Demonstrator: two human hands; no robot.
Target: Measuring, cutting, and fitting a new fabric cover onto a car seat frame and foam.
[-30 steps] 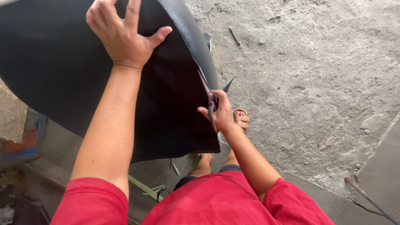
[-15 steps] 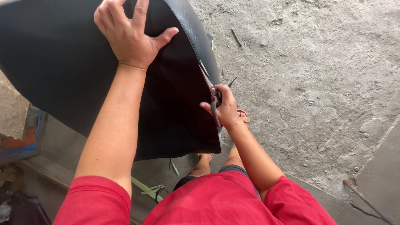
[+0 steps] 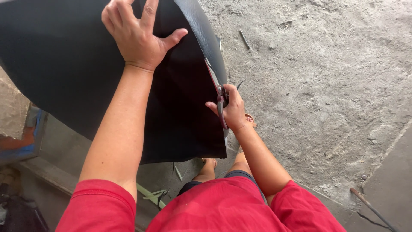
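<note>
- Against the person's front, one big black sheet of flexible rubber-like material (image 3: 86,77) stands upright and curves overhead; its lower corner hangs just above the concrete floor (image 3: 326,86), near the feet.
- Left hand (image 3: 137,36) lies flat on the sheet's upper face, fingers spread and thumb out, gripping nothing; pressing there seems to keep the limp sheet steady and taut toward the edge being worked.
- Right hand (image 3: 231,107) is closed around the handles of one pair of dark metal scissors (image 3: 219,101) at the sheet's right edge; the blades point up along that edge, which fits a cut running parallel to it.
- One narrow grey strip (image 3: 204,36) of the same material curls away to the right of the blades, apart from the main sheet above the scissors.
- Count: two hands, one sheet, one pair of scissors, one strip.
- Around: several thin offcut slivers (image 3: 150,193) lie on the floor below the sheet, one thin rusty rod (image 3: 371,208) lies at the lower right, and a blue and orange object (image 3: 25,137) sits at the left.
- Red sleeves cover both upper arms.
</note>
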